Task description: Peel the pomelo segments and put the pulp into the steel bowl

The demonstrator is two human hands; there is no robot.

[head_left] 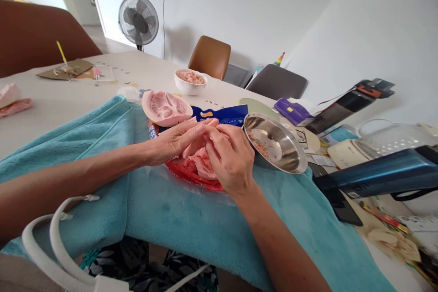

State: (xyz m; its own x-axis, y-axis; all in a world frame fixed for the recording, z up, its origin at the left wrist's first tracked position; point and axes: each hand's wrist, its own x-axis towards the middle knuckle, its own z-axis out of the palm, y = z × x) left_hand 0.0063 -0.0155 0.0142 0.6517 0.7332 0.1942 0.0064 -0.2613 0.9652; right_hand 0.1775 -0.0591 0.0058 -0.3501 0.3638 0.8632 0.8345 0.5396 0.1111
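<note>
Pomelo piece [192,147]: between both hands, above a red wrapper [198,182].
Left hand [176,140]: fingers pinching the piece.
Right hand [233,157]: fingers curled against it, tips partly hidden; cannot tell if pinching. Hides part of the wrapper.
Wrapper: carries pink flesh [205,165].
Far left of hands: pomelo rind [167,107].
Right: steel bowl [297,155] with scraps.
Far: white bowl [190,87] of pulp, on the table [137,66].
Underneath: teal towel [164,219].

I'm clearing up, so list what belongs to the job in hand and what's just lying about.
Seemingly part of the job:
pink fruit piece, between left hand and right hand
red wrapper below them
halved rind
metal bowl
white bowl of pulp
teal towel

Seemingly just lying about:
purple packet
brown card
yellow stick
</note>
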